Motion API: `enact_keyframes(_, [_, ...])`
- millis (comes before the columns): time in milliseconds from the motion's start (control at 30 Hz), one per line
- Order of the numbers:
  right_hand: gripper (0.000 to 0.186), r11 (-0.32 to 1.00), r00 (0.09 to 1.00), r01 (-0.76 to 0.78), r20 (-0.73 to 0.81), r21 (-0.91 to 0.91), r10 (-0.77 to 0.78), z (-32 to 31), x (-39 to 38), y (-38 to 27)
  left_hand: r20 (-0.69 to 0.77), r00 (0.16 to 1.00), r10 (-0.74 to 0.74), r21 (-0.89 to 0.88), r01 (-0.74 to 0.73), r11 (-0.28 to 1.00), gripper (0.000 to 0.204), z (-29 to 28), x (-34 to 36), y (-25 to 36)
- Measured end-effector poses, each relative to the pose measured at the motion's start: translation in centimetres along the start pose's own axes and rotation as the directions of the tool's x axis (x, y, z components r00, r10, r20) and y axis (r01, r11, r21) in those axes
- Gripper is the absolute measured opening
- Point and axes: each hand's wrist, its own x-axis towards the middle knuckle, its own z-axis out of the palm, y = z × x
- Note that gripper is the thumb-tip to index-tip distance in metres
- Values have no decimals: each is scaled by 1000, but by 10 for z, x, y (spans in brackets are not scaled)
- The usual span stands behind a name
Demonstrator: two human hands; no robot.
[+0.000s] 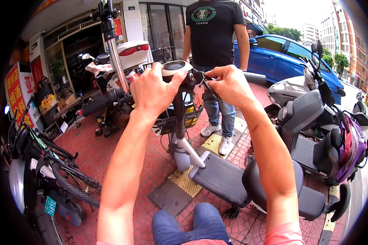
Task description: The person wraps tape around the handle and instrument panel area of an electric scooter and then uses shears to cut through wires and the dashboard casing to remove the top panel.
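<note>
In front of me stands a small electric scooter with a grey footboard (pixel 221 177) and black seat. My left hand (pixel 157 90) is closed round the side of the round display (pixel 176 66) on top of its steering column, thumb on the near rim. My right hand (pixel 232 85) pinches just right of the display, beside a black cable (pixel 204 78); what lies between the fingertips is hidden. A pinkish tag (pixel 198 96) hangs below, between the hands. The scooter's left grip (pixel 100 103) and right grip (pixel 255 78) stick out on either side. A black basket (pixel 192 119) sits in front of the column.
A person in a black T-shirt (pixel 210 41) stands just beyond the scooter. Bicycles (pixel 69 175) lean at the left. Parked scooters (pixel 300 118) and a blue car (pixel 270 57) are at the right. Red paving (pixel 98 151) with yellow-and-grey ramp pieces (pixel 184 179) lies underneath.
</note>
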Motion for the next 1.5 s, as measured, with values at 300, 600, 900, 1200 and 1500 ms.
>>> enact_keyframes(300, [37, 997, 995, -52, 84, -59, 57, -19, 9, -13, 16, 1000, -6, -8, 6, 1000, 85, -4, -1, 2])
enact_keyframes(600, [34, 995, 996, -33, 83, -96, 41, -19, 9, -12, 33, 999, 0, 36, -1, 999, 82, -3, 2, -2])
enact_keyframes(900, [39, 1000, 1000, -3, -9, 2, 3, 10, -6, 7, 360, 929, 90, -93, -61, 994, 71, -24, 64, 7])
enact_keyframes(1200, [41, 1000, 1000, -7, -8, -20, 7, 9, -13, 6, 581, 786, 213, 200, -391, 899, 49, -38, 96, 60])
enact_keyframes(1500, [40, 997, 999, 0, -44, 74, 4, 24, -16, 11, 441, 733, 518, 170, -635, 754, 32, -25, 86, 51])
